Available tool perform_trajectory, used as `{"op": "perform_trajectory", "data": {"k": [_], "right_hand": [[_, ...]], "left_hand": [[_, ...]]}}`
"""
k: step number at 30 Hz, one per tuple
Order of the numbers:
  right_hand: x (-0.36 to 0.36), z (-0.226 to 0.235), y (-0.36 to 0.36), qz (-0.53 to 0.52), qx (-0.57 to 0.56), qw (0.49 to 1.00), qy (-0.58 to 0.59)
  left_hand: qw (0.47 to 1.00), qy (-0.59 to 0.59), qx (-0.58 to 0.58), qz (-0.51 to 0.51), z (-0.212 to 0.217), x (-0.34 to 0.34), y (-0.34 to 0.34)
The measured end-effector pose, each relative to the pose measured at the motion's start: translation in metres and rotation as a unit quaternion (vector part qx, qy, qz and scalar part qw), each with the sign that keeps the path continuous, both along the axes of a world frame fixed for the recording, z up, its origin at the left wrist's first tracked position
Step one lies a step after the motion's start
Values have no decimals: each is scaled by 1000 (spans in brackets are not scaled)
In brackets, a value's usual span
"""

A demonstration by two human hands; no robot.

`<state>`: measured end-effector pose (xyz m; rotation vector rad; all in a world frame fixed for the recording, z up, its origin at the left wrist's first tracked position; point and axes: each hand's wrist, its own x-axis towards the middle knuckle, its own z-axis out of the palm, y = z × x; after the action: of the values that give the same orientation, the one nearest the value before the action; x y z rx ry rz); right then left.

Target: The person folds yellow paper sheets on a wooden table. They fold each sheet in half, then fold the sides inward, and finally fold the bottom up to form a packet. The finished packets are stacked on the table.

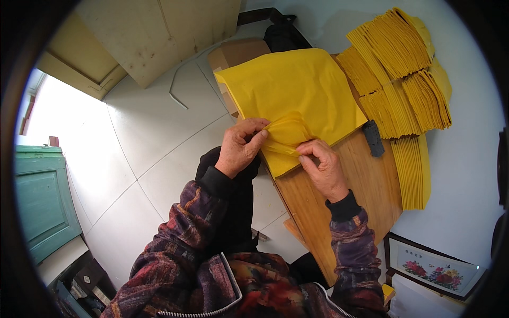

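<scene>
Between my two hands stretches a thin, slightly see-through yellow sheet (289, 132), bunched into loose folds. My left hand (242, 144) pinches its left edge between thumb and fingers. Its lower right edge is pinched by my right hand (322, 165), the fingers curled. Beneath it lies a wide, flat pile of yellow sheets (297, 79) with a lightly wrinkled top, spread over the far part of the wooden table (339, 185). Whether the sheets are paper or cloth I cannot tell.
Tall bundles of folded yellow sheets (397, 79) stand at the table's right, by the wall. A dark grey block (373, 139) lies beside them. A cardboard box (238, 53) is behind the pile. A framed flower picture (435, 267) leans at lower right; a green cabinet (45, 196) stands left.
</scene>
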<state>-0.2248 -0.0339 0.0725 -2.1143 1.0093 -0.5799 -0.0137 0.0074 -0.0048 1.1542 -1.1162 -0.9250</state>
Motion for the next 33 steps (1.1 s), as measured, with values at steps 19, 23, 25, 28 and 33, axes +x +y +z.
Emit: {"op": "perform_trajectory", "data": {"k": [19,23,25,28,33], "right_hand": [[4,-2,3,-66,44,996,-27],[7,0,2,-91,80,992,-43],[9,1,0,-96,81,991,-49],[12,2,-2,-111,61,990,-55],[17,3,-4,-131,36,989,-50]], "left_hand": [[998,34,55,-3,9,1,3],[998,35,33,-28,10,3,4],[998,31,32,-44,10,5,6],[996,51,33,-66,8,7,7],[996,45,45,-65,4,6,7]]}}
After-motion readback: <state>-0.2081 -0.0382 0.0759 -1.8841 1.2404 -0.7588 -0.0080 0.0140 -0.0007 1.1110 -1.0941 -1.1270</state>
